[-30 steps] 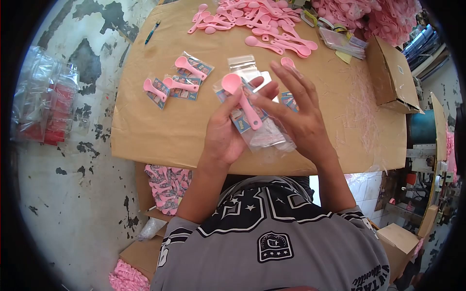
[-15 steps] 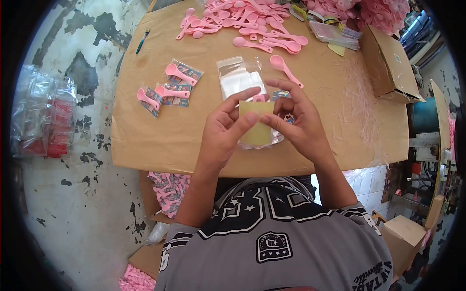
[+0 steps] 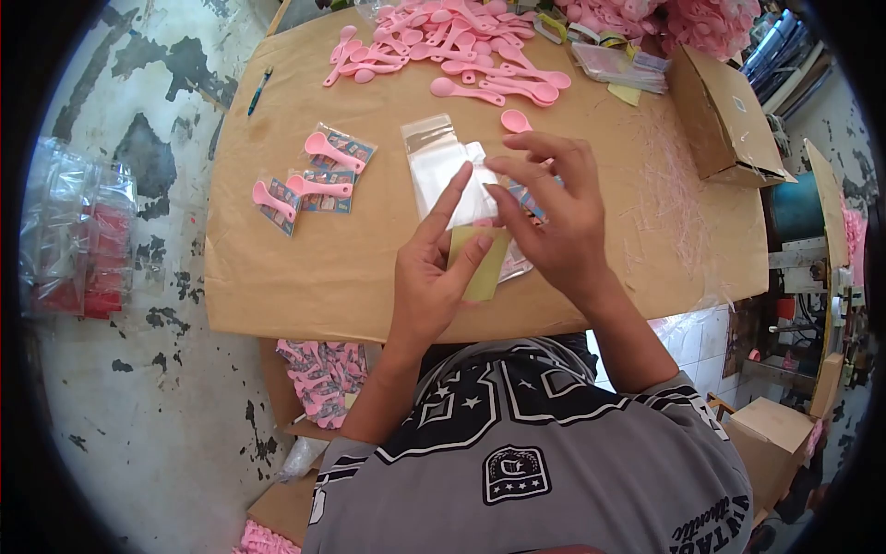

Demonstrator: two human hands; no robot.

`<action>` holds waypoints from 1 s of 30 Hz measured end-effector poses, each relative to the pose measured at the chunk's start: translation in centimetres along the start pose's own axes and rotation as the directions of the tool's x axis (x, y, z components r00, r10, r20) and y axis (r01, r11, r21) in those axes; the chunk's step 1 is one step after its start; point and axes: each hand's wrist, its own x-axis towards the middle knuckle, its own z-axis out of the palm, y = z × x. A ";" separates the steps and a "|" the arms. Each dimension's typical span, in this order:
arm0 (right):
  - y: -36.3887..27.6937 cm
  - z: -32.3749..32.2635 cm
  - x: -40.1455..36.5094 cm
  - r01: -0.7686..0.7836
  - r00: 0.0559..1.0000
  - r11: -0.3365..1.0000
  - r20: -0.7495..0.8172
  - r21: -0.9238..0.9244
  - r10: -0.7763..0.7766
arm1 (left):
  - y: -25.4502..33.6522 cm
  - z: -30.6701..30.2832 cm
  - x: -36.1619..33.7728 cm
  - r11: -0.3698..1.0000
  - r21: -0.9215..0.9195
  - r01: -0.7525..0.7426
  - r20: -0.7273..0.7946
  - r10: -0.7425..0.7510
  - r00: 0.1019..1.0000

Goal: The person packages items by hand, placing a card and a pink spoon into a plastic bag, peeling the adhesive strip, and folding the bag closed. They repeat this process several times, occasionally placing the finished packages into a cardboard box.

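Note:
My left hand [image 3: 426, 277] holds a yellow-green card [image 3: 484, 268] between thumb and fingers, low over the table. A bit of pink shows at the card's top edge; whatever lies behind the card is mostly hidden. Close to its right is my right hand [image 3: 563, 212], its fingers apart and bent, with nothing visible between them. Its fingertips hover over a stack of clear plastic bags [image 3: 434, 171] on the table. Partly covered by the right hand are printed blue cards [image 3: 528, 198]. A pink spoon [image 3: 516, 121] lies just beyond that hand.
Three packed spoons with blue cards [image 3: 318, 187] lie to the left. A heap of pink spoons [image 3: 434, 42] covers the far side, near a pen [image 3: 260, 90]. At the right stand a cardboard box [image 3: 729, 120] and thin pink strands [image 3: 678, 203] on the brown table [image 3: 295, 286].
My right hand has come off the yellow-green card and moved slightly up, its fingers spreading. The card stays in my left hand, now tilted and a little lower. The view has shifted slightly.

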 end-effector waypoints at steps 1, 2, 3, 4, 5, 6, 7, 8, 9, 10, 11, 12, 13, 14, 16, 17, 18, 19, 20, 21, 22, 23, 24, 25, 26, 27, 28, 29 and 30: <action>-0.1 0.3 0.2 0.007 1.000 1.000 -0.011 -0.011 -0.007 | 0.0 -0.1 0.0 0.999 0.031 -0.012 0.020 0.012 1.000; -0.2 0.7 0.1 0.013 1.000 1.000 -0.019 -0.019 -0.013 | -0.1 -0.4 -0.2 0.998 0.060 -0.022 0.036 0.020 0.999; -0.2 1.0 0.0 0.019 1.000 1.000 -0.024 -0.025 -0.020 | -0.2 -0.5 -0.2 0.995 0.090 -0.032 0.049 0.027 0.998; -0.3 1.1 0.0 0.020 0.999 0.999 -0.029 -0.032 -0.021 | -0.6 0.0 -0.2 0.998 0.020 -0.060 0.012 0.059 0.998; -0.3 1.2 0.0 0.019 0.999 0.999 -0.032 -0.032 -0.020 | -0.8 -0.4 -0.3 0.992 0.107 -0.065 0.029 0.062 0.998; -0.4 1.3 0.0 0.016 0.999 0.999 -0.036 -0.031 -0.017 | -1.1 -0.9 -0.4 0.978 0.195 -0.069 0.046 0.061 0.997; -0.3 1.3 0.0 0.011 0.999 0.999 -0.042 -0.031 -0.013 | -1.3 -0.9 -0.4 0.973 0.211 -0.091 0.041 0.084 0.996; -0.3 1.2 0.0 0.016 0.999 0.999 -0.039 -0.030 -0.017 | -1.6 -0.9 -0.4 0.967 0.228 -0.113 0.037 0.108 0.994; -0.3 1.1 0.1 0.020 0.999 0.999 -0.038 -0.031 -0.021 | -1.8 -0.9 -0.4 0.960 0.244 -0.135 0.032 0.131 0.991; -0.2 0.9 0.1 0.025 0.999 0.999 -0.038 -0.035 -0.027 | -1.7 -1.0 -0.5 0.954 0.269 -0.135 0.050 0.126 0.991; 0.0 0.6 0.2 -0.006 0.999 1.000 -0.033 -0.007 0.005 | -1.2 -1.0 -0.5 0.948 0.305 -0.094 0.068 0.076 0.995; 0.3 0.4 0.2 -0.037 0.999 0.999 -0.027 0.021 0.037 | -0.8 -1.0 -0.5 0.938 0.343 -0.054 0.085 0.026 0.996; 0.5 0.1 0.1 -0.069 0.997 0.996 -0.020 0.049 0.070 | 0.6 -0.8 -0.7 0.919 0.393 0.028 0.098 -0.072 0.993; 0.9 -0.3 0.2 -0.138 0.986 0.985 -0.075 0.103 0.146 | 0.7 -0.7 -0.7 0.936 0.346 0.064 0.101 -0.105 0.989; 1.9 -1.4 0.6 -0.266 0.938 0.938 -0.167 0.221 0.305 | 0.3 -0.3 -0.6 0.985 0.148 0.090 0.101 -0.106 0.989; 2.5 -1.8 0.7 -0.293 0.884 0.865 -0.228 0.407 0.407 | -0.3 -0.2 -0.6 0.997 -0.006 0.078 0.091 -0.077 0.993; 3.1 -2.3 0.8 -0.293 0.816 0.760 -0.263 0.580 0.515 | -0.6 -0.2 -0.5 0.997 -0.035 0.074 0.067 -0.071 0.995; 3.6 -3.0 0.8 -0.263 0.817 0.748 -0.271 0.609 0.508 | -0.9 -0.2 -0.3 0.996 -0.062 0.070 0.042 -0.068 0.997; 4.1 -3.7 0.8 -0.232 0.819 0.736 -0.280 0.637 0.501 | -1.0 -0.2 -0.2 0.994 -0.090 0.065 0.019 -0.064 0.998; 4.6 -4.5 0.7 -0.198 0.821 0.724 -0.292 0.661 0.491 | -1.1 -0.1 -0.1 0.994 -0.089 0.059 0.001 -0.059 0.998; 5.5 -4.9 -0.1 -0.170 0.849 0.722 -0.272 0.671 0.453 | -1.1 -0.1 0.0 0.995 -0.089 0.050 -0.015 -0.052 0.999; 5.6 -5.3 -0.7 -0.250 0.850 0.675 -0.176 0.695 0.497 | -1.1 -0.1 0.2 0.995 -0.089 0.041 -0.031 -0.044 0.999; 5.3 -5.7 -1.5 -0.330 0.842 0.623 -0.078 0.710 0.534 | -1.4 -0.2 0.4 0.996 -0.088 0.002 -0.037 -0.005 0.999; 5.1 -5.6 -2.2 -0.379 0.849 0.591 0.013 0.712 0.528 | -1.8 -0.3 0.6 0.994 -0.095 -0.050 -0.045 0.046 0.998; 4.9 -5.5 -3.0 -0.430 0.849 0.563 0.104 0.706 0.518 | -2.2 -0.3 0.8 0.990 -0.102 -0.101 -0.054 0.096 0.994; 4.6 -5.0 -3.6 -0.452 0.864 0.560 0.185 0.694 0.468 | -2.4 -0.3 1.0 0.983 -0.107 -0.151 -0.064 0.145 0.987; 4.3 -4.5 -4.0 -0.475 0.870 0.558 0.266 0.681 0.415 | -2.3 -0.4 1.0 0.982 -0.116 -0.151 -0.062 0.145 0.987; 3.6 -3.8 -4.3 -0.526 0.841 0.536 0.306 0.661 0.447 | -2.1 -0.4 0.9 0.981 -0.124 -0.148 -0.061 0.141 0.988; 2.1 -2.7 -3.9 -0.577 0.807 0.511 0.346 0.638 0.480 | -2.1 -0.5 0.6 0.981 -0.132 -0.141 -0.061 0.133 0.989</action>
